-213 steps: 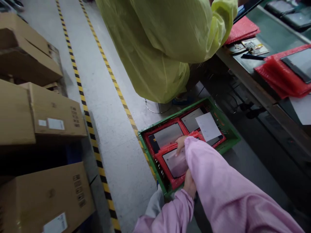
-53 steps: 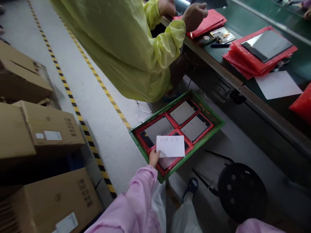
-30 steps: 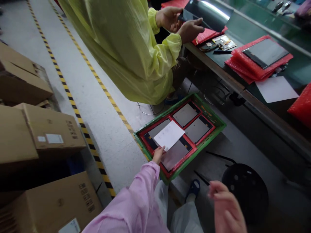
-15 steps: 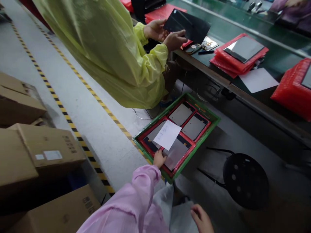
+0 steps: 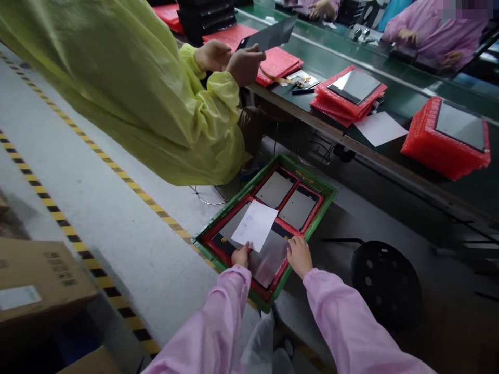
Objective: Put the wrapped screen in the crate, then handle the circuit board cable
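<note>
A green crate (image 5: 330,193) on the floor holds flat screen panels with dark borders, lying on red bubble wrap. Across the panels lies a white sheet of paper (image 5: 255,226) with faint handwriting. My left hand (image 5: 240,256) pinches the paper's near edge, thumb on top. My right hand (image 5: 299,255) rests at the right edge of the near panel (image 5: 268,259), its fingers bent and a little apart over the border; the fingertips are partly hidden.
A co-worker in a yellow smock (image 5: 156,104) holds a dark panel (image 5: 268,37) by the bench. Red bubble-wrap stacks (image 5: 432,137) stand on the green workbench (image 5: 393,93). A black stool (image 5: 385,283) is at right, cardboard boxes (image 5: 42,280) at left. Others in pink sit across.
My right hand has come up from below the crate to the near panel's right edge. My left hand stays at the paper. The view has shifted right, and the co-worker's panel has tilted.
</note>
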A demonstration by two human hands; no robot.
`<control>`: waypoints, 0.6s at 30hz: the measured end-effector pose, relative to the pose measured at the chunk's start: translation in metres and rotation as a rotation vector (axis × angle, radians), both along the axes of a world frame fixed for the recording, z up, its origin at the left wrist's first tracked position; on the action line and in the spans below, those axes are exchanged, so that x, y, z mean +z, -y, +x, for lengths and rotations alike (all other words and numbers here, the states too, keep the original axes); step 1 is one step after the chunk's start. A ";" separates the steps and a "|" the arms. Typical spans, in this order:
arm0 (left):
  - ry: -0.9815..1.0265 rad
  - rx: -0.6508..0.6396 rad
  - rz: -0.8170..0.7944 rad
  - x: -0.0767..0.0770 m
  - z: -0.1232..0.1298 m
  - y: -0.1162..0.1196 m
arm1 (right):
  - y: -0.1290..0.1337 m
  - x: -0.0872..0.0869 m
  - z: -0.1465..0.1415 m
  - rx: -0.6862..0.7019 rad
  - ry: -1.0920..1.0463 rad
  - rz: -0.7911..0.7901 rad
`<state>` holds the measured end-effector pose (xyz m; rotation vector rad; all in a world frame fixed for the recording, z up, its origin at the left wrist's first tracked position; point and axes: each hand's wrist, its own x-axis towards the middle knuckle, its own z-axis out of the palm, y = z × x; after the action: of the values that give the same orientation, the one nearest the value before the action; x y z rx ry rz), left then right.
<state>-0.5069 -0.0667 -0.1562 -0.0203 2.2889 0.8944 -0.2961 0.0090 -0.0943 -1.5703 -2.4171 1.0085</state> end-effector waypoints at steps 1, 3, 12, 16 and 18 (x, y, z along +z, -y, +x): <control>0.009 0.015 0.009 0.002 -0.002 -0.004 | -0.012 -0.003 -0.008 0.029 0.019 -0.004; 0.008 0.039 0.041 0.011 -0.005 -0.010 | -0.035 -0.014 -0.024 0.053 0.084 -0.042; -0.048 0.079 0.289 0.123 -0.034 0.081 | -0.081 -0.061 -0.050 0.039 0.323 -0.276; -0.009 0.213 0.231 0.162 -0.037 0.115 | -0.093 -0.058 -0.050 0.054 0.344 -0.338; 0.029 0.284 0.197 0.172 -0.033 0.120 | -0.098 -0.057 -0.051 0.066 0.335 -0.361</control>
<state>-0.5403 -0.1872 0.0159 -0.2768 2.1944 1.2528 -0.3468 0.1067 -0.1514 -1.9216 -2.6277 1.3558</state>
